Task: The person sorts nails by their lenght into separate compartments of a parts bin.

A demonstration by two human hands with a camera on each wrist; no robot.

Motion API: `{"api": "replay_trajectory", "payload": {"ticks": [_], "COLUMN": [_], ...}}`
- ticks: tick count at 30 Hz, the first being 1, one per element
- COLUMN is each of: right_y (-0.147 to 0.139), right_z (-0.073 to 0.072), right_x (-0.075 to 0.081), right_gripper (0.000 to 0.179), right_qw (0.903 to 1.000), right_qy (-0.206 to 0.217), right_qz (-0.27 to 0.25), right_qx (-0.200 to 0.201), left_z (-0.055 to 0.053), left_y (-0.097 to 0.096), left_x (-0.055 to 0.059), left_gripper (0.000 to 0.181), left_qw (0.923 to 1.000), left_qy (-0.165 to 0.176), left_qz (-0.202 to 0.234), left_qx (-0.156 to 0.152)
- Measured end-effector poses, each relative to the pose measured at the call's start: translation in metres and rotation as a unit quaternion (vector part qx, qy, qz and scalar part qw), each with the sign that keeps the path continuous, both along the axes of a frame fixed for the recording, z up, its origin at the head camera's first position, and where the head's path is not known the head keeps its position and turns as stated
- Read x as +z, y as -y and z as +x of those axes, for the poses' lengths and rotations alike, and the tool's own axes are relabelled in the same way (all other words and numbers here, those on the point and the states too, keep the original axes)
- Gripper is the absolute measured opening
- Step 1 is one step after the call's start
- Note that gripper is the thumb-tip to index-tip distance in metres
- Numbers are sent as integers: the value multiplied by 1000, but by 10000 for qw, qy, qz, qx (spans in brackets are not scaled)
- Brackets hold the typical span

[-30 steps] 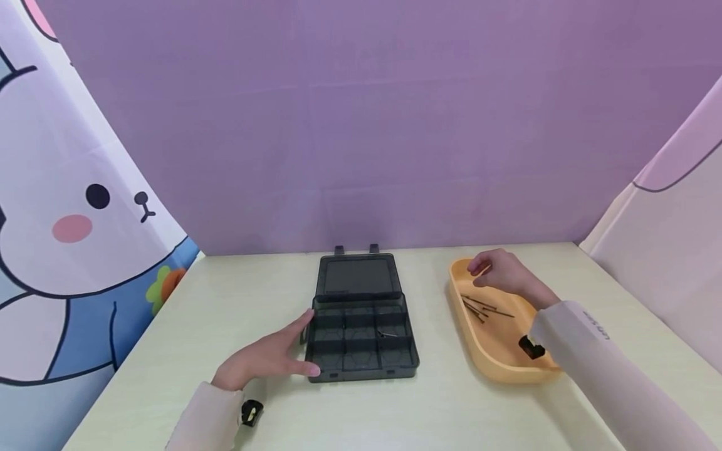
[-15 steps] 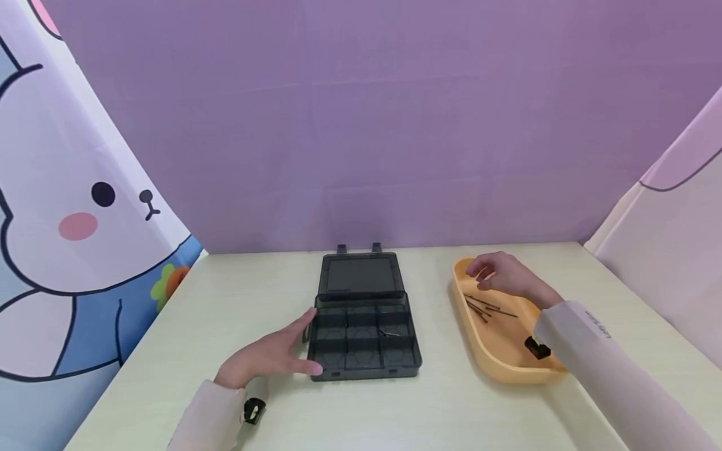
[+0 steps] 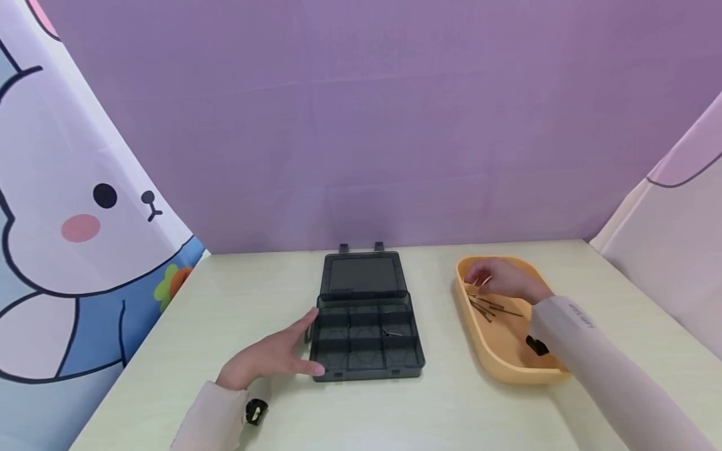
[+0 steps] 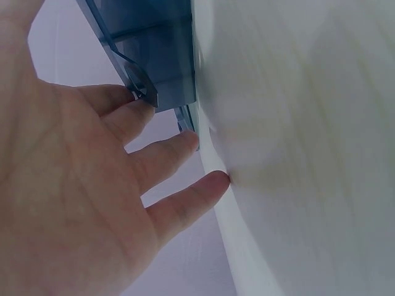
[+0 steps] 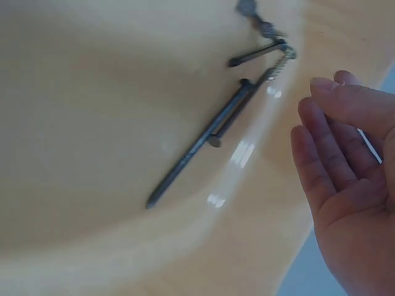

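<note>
A dark translucent divided case (image 3: 365,374) lies with its lid (image 3: 363,275) folded back. One thin metal piece (image 3: 392,333) sits in a right-hand compartment; its kind is too small to tell. My left hand (image 3: 267,360) spans the case's left side, thumb at the front corner and extended fingers against the edge. Over the far end of an orange tray (image 3: 510,376) is my right hand (image 3: 502,277), fingers loosely bent, with nothing visibly held. Several dark nails (image 3: 489,307) lie beneath it. In the right wrist view, the long nail (image 5: 197,145) is apart from the fingertips.
Both containers stand on a pale wooden table (image 3: 440,413), the tray to the right of the case. A purple cloth (image 3: 372,125) hangs behind the table. Printed cloth (image 3: 79,188) with a cartoon animal covers the left side.
My right hand has lowered into the far end of the tray, towards the nails. The left hand stays at the case. The whole view has shifted slightly.
</note>
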State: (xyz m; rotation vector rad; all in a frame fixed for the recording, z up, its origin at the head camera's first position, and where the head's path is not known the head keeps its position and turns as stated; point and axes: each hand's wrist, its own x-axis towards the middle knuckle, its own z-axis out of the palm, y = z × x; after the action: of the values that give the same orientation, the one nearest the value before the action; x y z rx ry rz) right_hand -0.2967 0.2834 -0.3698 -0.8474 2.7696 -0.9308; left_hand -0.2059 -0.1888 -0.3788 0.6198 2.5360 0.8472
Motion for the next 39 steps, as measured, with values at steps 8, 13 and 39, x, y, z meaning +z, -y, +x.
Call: {"api": "replay_trajectory", "payload": {"ticks": [8, 13, 39], "right_y": [0, 1, -1], "right_z": [-8, -10, -15], "right_x": [-13, -16, -10], "right_gripper": [24, 22, 16], "right_qw": [9998, 9990, 9999], "right_qy": [-72, -116, -45], "right_qz": [159, 409, 93], "right_qx": [-44, -110, -13], "left_z": [0, 1, -3], "left_y": [0, 0, 2], "left_x": [0, 0, -1], "left_gripper": [110, 109, 108], "left_qw": [10000, 10000, 10000], "left_qy": [74, 41, 51], "left_qz": [46, 47, 25], "left_qx": [18, 18, 6]}}
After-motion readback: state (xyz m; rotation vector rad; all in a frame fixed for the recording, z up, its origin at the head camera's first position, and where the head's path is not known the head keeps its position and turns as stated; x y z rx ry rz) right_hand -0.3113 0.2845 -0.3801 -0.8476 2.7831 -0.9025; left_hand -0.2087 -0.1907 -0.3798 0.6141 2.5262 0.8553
